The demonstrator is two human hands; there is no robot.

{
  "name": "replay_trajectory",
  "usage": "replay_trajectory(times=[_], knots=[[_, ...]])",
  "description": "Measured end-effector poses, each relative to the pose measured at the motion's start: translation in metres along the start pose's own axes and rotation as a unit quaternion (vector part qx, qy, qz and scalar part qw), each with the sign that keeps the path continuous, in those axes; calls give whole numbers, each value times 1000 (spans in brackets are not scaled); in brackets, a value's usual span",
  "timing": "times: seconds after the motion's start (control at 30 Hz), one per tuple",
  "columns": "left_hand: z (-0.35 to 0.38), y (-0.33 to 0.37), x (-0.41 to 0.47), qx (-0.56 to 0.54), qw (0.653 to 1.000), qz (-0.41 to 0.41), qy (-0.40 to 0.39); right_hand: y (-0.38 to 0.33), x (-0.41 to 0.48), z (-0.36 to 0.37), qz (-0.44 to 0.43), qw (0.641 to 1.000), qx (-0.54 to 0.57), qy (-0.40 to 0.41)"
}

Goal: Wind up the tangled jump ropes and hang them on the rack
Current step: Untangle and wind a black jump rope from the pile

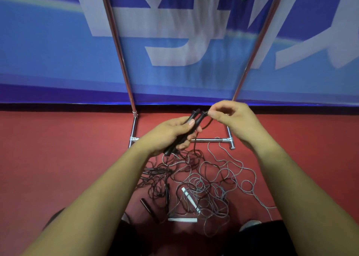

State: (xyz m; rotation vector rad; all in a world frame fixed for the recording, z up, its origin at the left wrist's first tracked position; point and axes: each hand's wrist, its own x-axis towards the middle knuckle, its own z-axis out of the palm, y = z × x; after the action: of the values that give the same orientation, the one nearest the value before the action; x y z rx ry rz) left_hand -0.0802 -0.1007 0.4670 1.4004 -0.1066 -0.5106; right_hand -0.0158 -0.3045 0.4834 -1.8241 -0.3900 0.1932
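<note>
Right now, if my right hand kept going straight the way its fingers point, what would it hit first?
Probably the tips of the two black handles, gripped in your left hand. Your right hand pinches the cord right beside them, fingers pointing left.

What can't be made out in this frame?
Head view:
Rack: top cut off by the upper edge.
Black handles: middles covered by the left hand.
Black cord: end hidden in the right hand pinch.
Floor tangle: which cord joins which handle, too dense.
</note>
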Motion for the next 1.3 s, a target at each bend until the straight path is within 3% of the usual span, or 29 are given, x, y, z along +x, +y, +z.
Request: replay_trajectory(times=[0.07,0.17,0.3,0.43,0.57,0.77,0.93,1.17,1.3], knots=[[-5,2,2,-14,999,-2,-36,-2,3,-2,31,996,79,-38],[-9,6,5,-23,997,-12,-71,-1,7,-10,104,957,221,-159],[-13,6,10,-2,996,-17,-87,10,21,-11,85,957,207,-183],[-21,7,12,33,998,-12,-56,10,35,-7,109,933,253,-233],[-26,9,16,80,996,12,-26,5,43,-12,97,942,159,-279],[-32,6,18,98,995,11,-22,-4,51,-10,52,974,58,-213],[-39,0,17,53,997,-17,-44,1,58,-18,41,992,68,-102],[-29,-4,15,-5,997,-33,-71,-5,57,-14,7,998,24,-64],[-22,-9,16,-72,992,-61,-79,-7,55,-10,-15,996,7,-83]])
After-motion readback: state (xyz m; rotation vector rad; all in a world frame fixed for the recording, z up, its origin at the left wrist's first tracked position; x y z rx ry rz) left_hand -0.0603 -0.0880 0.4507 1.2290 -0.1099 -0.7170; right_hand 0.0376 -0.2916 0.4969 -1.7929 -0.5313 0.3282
